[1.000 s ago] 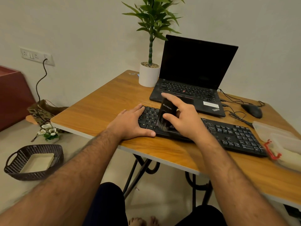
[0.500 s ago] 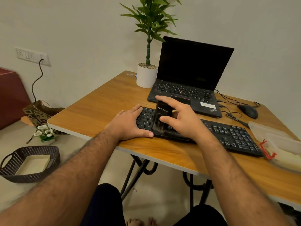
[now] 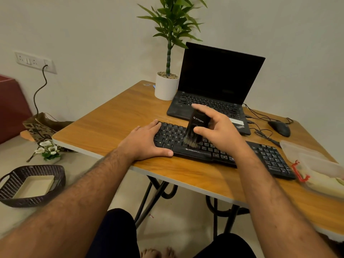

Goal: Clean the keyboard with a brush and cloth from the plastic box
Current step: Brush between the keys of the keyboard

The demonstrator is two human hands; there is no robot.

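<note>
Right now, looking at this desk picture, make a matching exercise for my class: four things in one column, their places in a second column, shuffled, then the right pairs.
Things:
1. brush
2. left hand
3. plant pot
4. mouse

Places:
A. left of the laptop
B. held in the right hand, bristles on the keys
C. right of the laptop, cable attached
D. resting on the keyboard's left end

Pairs: 1-B, 2-D, 3-A, 4-C

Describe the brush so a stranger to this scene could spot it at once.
Find the wooden table, then the black keyboard lying along its near edge in front of the open laptop. Over the keyboard's left half, the right hand grips the brush: a stubby black block with white lettering, held upright. Its tuft of pale bristles touching the keys sets it apart.
</note>
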